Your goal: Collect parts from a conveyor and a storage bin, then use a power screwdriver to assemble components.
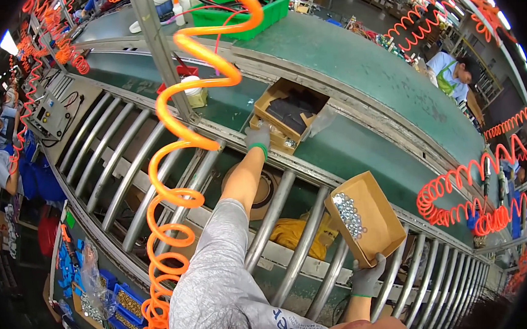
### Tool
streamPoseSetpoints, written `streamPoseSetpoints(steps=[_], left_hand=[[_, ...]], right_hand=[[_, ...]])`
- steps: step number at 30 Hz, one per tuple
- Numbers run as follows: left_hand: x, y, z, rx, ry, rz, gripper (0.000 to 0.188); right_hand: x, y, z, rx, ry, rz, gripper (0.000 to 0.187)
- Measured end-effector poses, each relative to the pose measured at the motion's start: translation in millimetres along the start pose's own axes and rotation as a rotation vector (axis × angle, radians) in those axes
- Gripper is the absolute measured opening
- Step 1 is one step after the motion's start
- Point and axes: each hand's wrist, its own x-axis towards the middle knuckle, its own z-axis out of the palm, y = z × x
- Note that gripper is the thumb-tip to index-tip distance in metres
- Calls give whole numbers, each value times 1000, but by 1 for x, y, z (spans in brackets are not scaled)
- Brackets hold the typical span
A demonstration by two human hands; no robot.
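My left hand (pixel 258 138), in a grey glove with a green cuff, reaches forward to the near left end of a small cardboard box (pixel 288 144) with shiny small parts in it. Its fingers are bent at that box's edge and partly hidden. Right behind, a larger cardboard box (pixel 263 105) holds black flat pieces (pixel 293 110). In my gloved right hand (pixel 370 277) is an open cardboard tray (pixel 377 217), gripped by its near end and tilted above the rollers. Shiny metal nuts or washers (pixel 348 215) are gathered along the tray's left side.
Metal rollers (pixel 274 225) run across in front of me, with a yellow bag (pixel 299 235) beneath. An orange coiled hose (pixel 177 198) hangs at left. Beyond lies a green bench (pixel 354 66) bearing a green crate (pixel 271 17). Blue bins (pixel 126 302) stand lower left. Co-workers (pixel 450 75) are farther off.
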Motion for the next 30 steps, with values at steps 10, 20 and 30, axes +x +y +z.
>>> streamPoseSetpoints(steps=[10,20,30], left_hand=[[33,26,6,-225,-131,-225,26],[5,40,-28,-426,-231,-25,21],[56,75,-83,-438,-96,21,26]], right_hand=[[7,10,-4,31,-23,19,45],[5,2,-19,70,1,48,41],[2,2,0,26,31,21,40]])
